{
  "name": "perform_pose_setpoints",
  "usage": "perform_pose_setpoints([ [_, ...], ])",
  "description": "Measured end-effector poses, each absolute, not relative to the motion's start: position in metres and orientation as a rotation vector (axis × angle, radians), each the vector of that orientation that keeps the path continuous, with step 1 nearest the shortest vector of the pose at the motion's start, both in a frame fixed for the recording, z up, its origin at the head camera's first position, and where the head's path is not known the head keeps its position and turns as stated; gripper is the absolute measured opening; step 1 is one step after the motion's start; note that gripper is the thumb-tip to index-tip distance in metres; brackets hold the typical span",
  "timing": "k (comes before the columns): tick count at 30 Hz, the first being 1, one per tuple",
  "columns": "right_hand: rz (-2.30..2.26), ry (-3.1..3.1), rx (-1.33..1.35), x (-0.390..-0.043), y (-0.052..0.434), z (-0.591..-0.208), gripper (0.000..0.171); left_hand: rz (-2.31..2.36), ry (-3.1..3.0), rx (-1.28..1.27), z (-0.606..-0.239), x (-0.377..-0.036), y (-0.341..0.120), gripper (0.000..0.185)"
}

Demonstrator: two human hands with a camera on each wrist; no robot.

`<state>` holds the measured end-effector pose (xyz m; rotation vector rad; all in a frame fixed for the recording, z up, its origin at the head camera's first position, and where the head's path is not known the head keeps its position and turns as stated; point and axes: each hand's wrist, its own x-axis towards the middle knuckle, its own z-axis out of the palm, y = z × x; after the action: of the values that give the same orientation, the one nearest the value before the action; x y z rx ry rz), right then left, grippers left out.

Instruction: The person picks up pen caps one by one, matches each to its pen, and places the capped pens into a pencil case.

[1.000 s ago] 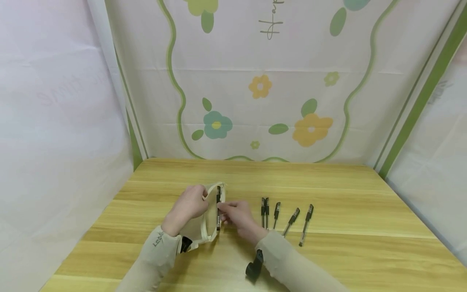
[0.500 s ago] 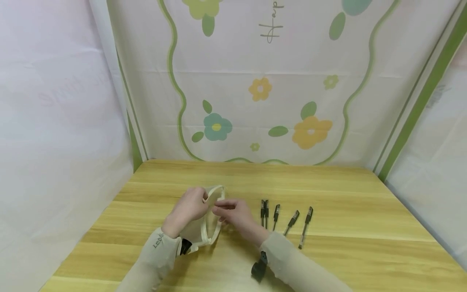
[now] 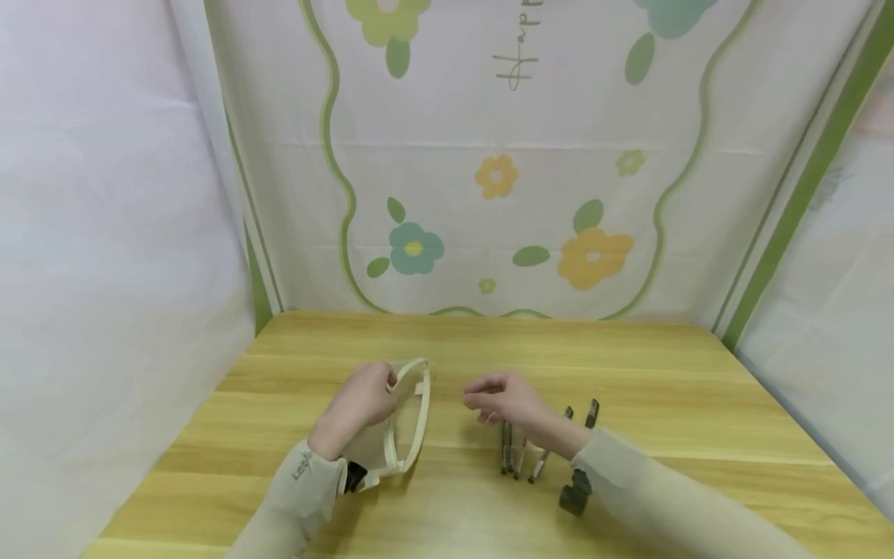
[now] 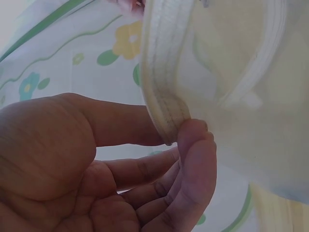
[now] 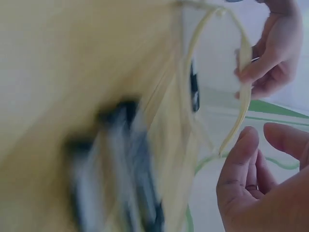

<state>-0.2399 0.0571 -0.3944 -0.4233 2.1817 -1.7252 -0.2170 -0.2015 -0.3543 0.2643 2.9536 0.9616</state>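
**Cream pouch held at its rim; pens beneath the free hand**

The cream fabric pouch [image 3: 398, 423] sits on the wooden table [image 3: 663, 365], left of centre and toward the near edge, its mouth gaping to the right. The left hand [image 3: 359, 404] grips the far-left part of the pouch's rim; in the left wrist view the bound edge of the pouch [image 4: 166, 96] is pinched between thumb and curled fingers [image 4: 195, 159]. The right wrist view shows a dark pen [image 5: 194, 89] inside the pouch, seen through the open mouth.

To the right of the pouch, with bare table between them, the right hand [image 3: 506, 397] hovers with fingers loosely curled and holds nothing; the right wrist view confirms an empty palm. It is apart from the pouch rim and directly above a row of black pens [image 3: 520, 458] lying on the table, their near ends showing below the wrist. Two more pen caps [image 3: 592, 411] show just right of the hand.

Behind the table hangs a floral backdrop [image 3: 503, 178]; plain white sheeting [image 3: 105, 233] closes the left side.
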Motion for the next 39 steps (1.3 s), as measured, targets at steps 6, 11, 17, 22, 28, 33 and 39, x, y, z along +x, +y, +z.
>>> perform_pose_setpoints([
  [6, -1.596, 2.271, -0.422, -0.240, 0.090, -0.395, 0.035, 0.989, 2.949, 0.261, -0.354, -0.214, -0.202, 0.036],
  [11, -1.564, 2.320, -0.387, -0.243, 0.104, -0.393, 0.033, 0.982, 2.954, 0.266, -0.353, -0.214, -0.203, 0.027],
  [17, -1.563, 2.311, -0.360, -0.244, 0.110, -0.393, 0.037, 0.964, 2.959, 0.261, -0.354, -0.215, -0.203, 0.018],
  [22, -1.549, 2.310, -0.366, -0.247, 0.112, -0.393, 0.041, 0.962, 2.956, 0.266, -0.353, -0.215, -0.202, 0.025],
  [28, -1.525, 2.298, -0.405, -0.250, 0.107, -0.396, 0.040, 0.969, 2.952, 0.259, -0.353, -0.215, -0.203, 0.023],
  [33, -1.495, 2.322, -0.459, -0.249, 0.099, -0.397, 0.035, 0.965, 2.954, 0.265, -0.352, -0.215, -0.203, 0.036],
  [39, -1.462, 2.359, -0.435, -0.248, 0.090, -0.398, 0.032, 0.966, 2.950, 0.277, -0.352, -0.215, -0.202, 0.036],
])
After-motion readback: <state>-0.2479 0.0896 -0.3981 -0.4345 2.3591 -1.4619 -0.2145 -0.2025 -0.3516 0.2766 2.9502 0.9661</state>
